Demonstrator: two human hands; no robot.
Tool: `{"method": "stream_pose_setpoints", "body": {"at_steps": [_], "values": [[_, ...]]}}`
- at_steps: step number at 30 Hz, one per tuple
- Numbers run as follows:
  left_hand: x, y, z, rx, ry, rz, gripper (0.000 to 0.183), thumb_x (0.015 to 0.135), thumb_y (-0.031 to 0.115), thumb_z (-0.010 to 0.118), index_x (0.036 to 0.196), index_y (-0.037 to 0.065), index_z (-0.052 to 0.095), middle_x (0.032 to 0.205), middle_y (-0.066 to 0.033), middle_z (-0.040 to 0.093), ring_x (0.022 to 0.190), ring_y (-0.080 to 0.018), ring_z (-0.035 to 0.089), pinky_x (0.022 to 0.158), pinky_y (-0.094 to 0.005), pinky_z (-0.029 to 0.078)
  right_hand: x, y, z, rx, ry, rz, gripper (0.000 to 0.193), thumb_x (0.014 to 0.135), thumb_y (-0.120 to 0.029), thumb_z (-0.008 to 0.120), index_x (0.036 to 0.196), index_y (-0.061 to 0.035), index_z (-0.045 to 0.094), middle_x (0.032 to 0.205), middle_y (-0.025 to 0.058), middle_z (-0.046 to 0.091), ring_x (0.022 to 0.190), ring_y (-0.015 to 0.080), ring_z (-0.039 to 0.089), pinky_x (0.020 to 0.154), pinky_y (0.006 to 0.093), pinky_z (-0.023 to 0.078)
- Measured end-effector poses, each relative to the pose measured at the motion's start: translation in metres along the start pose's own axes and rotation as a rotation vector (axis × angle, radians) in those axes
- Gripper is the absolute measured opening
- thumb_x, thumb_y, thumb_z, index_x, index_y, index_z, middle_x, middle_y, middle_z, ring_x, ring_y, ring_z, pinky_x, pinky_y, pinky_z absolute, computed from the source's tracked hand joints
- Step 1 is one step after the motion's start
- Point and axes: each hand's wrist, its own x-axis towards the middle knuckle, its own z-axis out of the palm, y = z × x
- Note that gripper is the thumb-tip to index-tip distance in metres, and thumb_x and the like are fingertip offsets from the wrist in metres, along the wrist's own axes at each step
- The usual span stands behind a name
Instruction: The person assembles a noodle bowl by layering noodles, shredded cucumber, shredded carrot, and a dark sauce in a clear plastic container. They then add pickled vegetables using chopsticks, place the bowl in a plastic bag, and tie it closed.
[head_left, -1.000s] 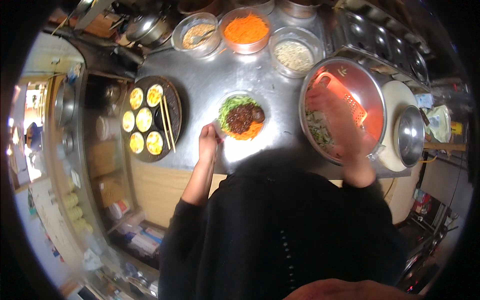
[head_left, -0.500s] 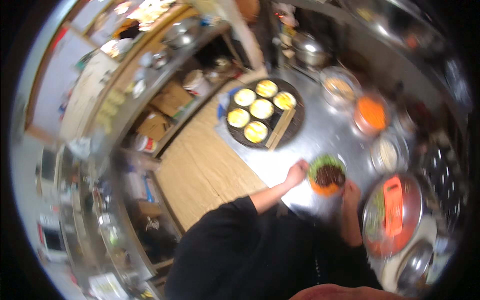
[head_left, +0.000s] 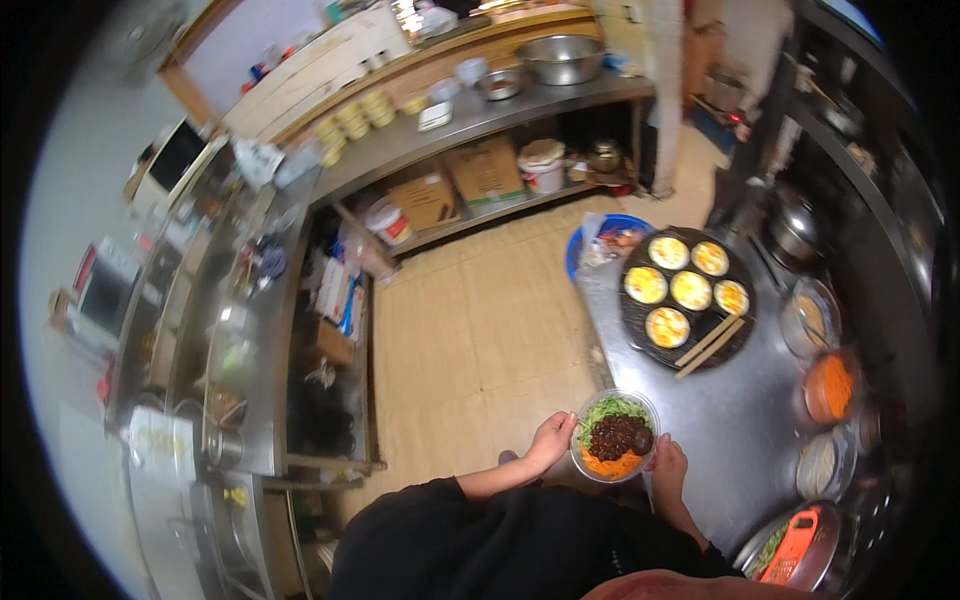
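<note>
A clear round bowl (head_left: 649, 405) is held between both my hands. In it lie green shredded vegetable (head_left: 613, 407), orange shreds like carrot (head_left: 609, 467) and a dark brown chunky sauce (head_left: 620, 437). My left hand (head_left: 551, 440) has its fingers closed on the bowl's left rim. My right hand (head_left: 668, 468) grips the opposite side, its fingertips partly hidden. The bowl is at the steel counter's left edge, partly over the floor. Beyond it stands a round black pan (head_left: 640, 328) with several eggs (head_left: 690, 290) in round portions. A pair of chopsticks (head_left: 710, 347) rests across its near side.
Tubs of orange shreds (head_left: 828, 388) and pale food (head_left: 826, 465) line the counter's right side. A steel bowl with an orange grater (head_left: 790, 545) is at the lower right. A blue basin (head_left: 574, 255) sits beside the pan. Steel shelving (head_left: 470, 120) runs along the back.
The view has swung, so the pan and counter now appear further right. Both my hands have carried the bowl from over the counter to its left edge.
</note>
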Motion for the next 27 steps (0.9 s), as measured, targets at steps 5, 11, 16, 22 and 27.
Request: {"method": "stream_pose_setpoints", "body": {"at_steps": [5,11,16,22,27], "values": [[0.006,-0.031,-0.119,-0.001,0.234,0.014,0.040,0.101,0.038,0.042,0.089,0.002,0.056,0.071,-0.0058,0.052,0.064,-0.0161,0.049,0.061,-0.0318,0.045,0.021,-0.024,0.132,-0.152,-0.218,-0.023,0.047,0.103,-0.031,0.038,0.074,-0.0003,0.059,0.067,0.0029,0.050,0.053,0.0087,0.046,0.050,0.0260,0.040],[0.007,-0.041,-0.283,0.131,0.485,0.110,0.044,0.097,0.037,0.044,0.085,-0.003,0.056,0.086,-0.0257,0.059,0.084,-0.0411,0.058,0.075,-0.0473,0.044,0.033,-0.038,0.315,-0.305,-0.376,-0.138,0.059,0.100,-0.047,0.038,0.088,0.0028,0.067,0.062,0.0028,0.055,0.052,0.0099,0.050,0.049,0.0254,0.041],[0.005,-0.048,-0.408,0.068,0.627,0.001,0.044,0.097,0.038,0.044,0.086,-0.002,0.057,0.084,-0.0247,0.059,0.082,-0.0408,0.057,0.075,-0.0464,0.045,0.044,-0.044,0.459,-0.311,-0.574,-0.236,0.058,0.101,-0.045,0.038,0.093,0.0045,0.068,0.062,0.0026,0.054,0.053,0.0102,0.048,0.048,0.0266,0.039],[0.030,-0.071,-0.515,-0.153,0.864,-0.139,0.042,0.097,0.037,0.046,0.085,-0.002,0.056,0.080,-0.0222,0.059,0.079,-0.0382,0.057,0.073,-0.0440,0.044,0.073,-0.040,0.618,-0.379,-0.719,-0.276,0.051,0.101,-0.038,0.040,0.084,0.0043,0.064,0.065,0.0068,0.054,0.055,0.0158,0.051,0.053,0.0299,0.043],[0.055,-0.090,-0.596,-0.259,1.060,-0.143,0.044,0.099,0.038,0.044,0.079,0.001,0.054,0.064,-0.0107,0.053,0.061,-0.0240,0.053,0.059,-0.0370,0.044,0.105,-0.043,0.757,-0.487,-0.919,-0.251,0.046,0.098,-0.032,0.044,0.074,0.0044,0.059,0.074,0.0195,0.057,0.072,0.0319,0.056,0.071,0.0406,0.043]]}}
